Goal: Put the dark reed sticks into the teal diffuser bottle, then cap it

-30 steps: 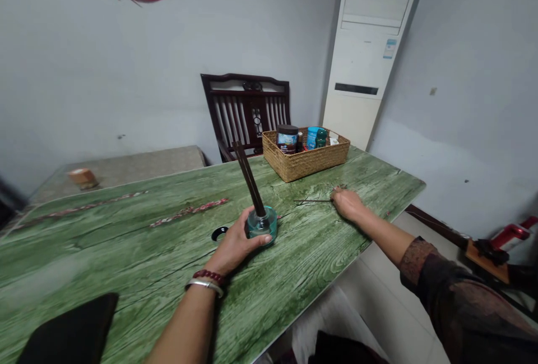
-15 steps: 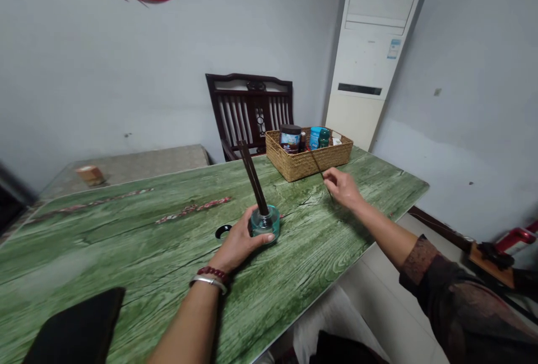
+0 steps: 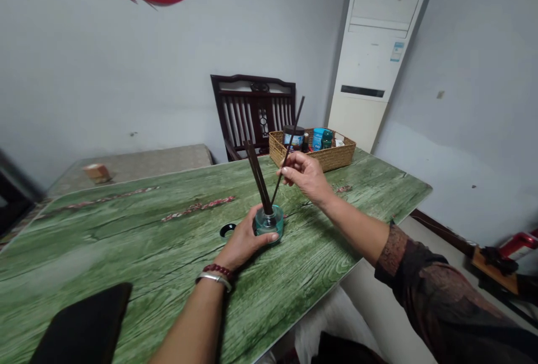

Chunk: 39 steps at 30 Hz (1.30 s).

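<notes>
A small teal glass bottle (image 3: pixel 270 224) stands on the green wood-grain table (image 3: pixel 147 257). Several dark reed sticks (image 3: pixel 255 172) lean out of its neck to the upper left. My left hand (image 3: pixel 244 243) is wrapped round the bottle's left side and holds it on the table. My right hand (image 3: pixel 305 175) pinches one thin dark stick (image 3: pixel 290 145) above the bottle. That stick slants down to the bottle's mouth, its upper end pointing up and right. A small black cap (image 3: pixel 227 230) lies just left of the bottle.
A woven basket (image 3: pixel 332 155) with jars stands at the table's far right. Behind it are a dark wooden chair (image 3: pixel 252 111) and a white standing air conditioner (image 3: pixel 374 55). A black flat object (image 3: pixel 79 330) lies at the near left. The table edge runs close on the right.
My right hand lifted a thin stick off the table near the basket and carried it left and up, bringing its lower end to the bottle's mouth. My left hand stayed on the bottle.
</notes>
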### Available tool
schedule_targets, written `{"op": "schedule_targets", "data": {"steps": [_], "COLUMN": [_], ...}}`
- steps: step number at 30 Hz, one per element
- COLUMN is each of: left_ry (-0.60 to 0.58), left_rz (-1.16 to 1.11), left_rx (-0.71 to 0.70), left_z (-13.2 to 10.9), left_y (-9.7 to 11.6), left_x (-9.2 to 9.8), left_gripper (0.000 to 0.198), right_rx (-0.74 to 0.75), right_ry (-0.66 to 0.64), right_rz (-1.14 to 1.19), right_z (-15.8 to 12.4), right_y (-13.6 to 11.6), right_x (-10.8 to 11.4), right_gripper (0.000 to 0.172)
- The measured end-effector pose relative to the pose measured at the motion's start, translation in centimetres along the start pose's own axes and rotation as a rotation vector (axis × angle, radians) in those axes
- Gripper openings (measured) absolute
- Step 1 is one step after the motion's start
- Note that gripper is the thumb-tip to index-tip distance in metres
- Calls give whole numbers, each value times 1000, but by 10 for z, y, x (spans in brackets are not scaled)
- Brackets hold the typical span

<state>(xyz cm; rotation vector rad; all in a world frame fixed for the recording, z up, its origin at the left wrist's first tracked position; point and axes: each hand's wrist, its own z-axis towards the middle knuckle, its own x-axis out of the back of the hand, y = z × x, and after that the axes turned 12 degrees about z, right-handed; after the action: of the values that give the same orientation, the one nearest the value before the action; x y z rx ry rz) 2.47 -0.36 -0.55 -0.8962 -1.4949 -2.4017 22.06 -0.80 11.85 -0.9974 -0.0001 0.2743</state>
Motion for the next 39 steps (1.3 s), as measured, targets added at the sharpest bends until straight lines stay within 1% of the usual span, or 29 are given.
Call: {"op": "schedule_targets", "data": {"steps": [4, 7, 10, 13, 17, 20, 22, 25, 27, 29, 31, 34, 36, 39], "left_ry": [-22, -11, -2, -8, -12, -18, -19, -11, -5, 8, 30, 53, 89, 164], "left_rz": [0, -6, 2, 11, 18, 23, 27, 50, 60, 47, 12, -36, -50, -40], "left_rx": [5, 7, 19, 16, -9, -7, -2, 39, 87, 127, 161, 216, 267, 329], "left_z": [0, 0, -1, -1, 0, 0, -1, -4, -5, -4, 1, 17, 32, 57], "left_y": [0, 2, 4, 4, -1, -4, -3, 1, 4, 6, 6, 2, -5, -20], "left_x": [0, 0, 0, 0, -1, -1, 0, 1, 1, 1, 1, 7, 12, 20], "left_gripper": [76, 75, 76, 77, 77, 79, 79, 78, 76, 74, 73, 71, 68, 66], "right_rx": [-20, -53, -85, -78, -80, -86, -65, -55, -126, -222, -277, -295, -302, -316], "right_ry": [-44, -73, -78, -77, -74, -93, -92, -32, -1, -5, -12, 6, 10, -1], "right_rz": [-41, -86, -154, -262, -403, -466, -494, -593, -697, -754, -750, -725, -710, -682], "right_z": [0, -2, -4, -8, -21, -33, -38, -34, -28, -23, -22, -26, -29, -31], "right_y": [18, 28, 36, 40, 48, 55, 60, 73, 88, 105, 122, 138, 143, 143], "right_x": [-5, -7, -8, -7, -5, -3, 3, 21, 37, 53, 64, 72, 73, 72], "right_gripper": [18, 15, 12, 11, 11, 9, 7, 18, 20, 16, 13, 17, 19, 17]}}
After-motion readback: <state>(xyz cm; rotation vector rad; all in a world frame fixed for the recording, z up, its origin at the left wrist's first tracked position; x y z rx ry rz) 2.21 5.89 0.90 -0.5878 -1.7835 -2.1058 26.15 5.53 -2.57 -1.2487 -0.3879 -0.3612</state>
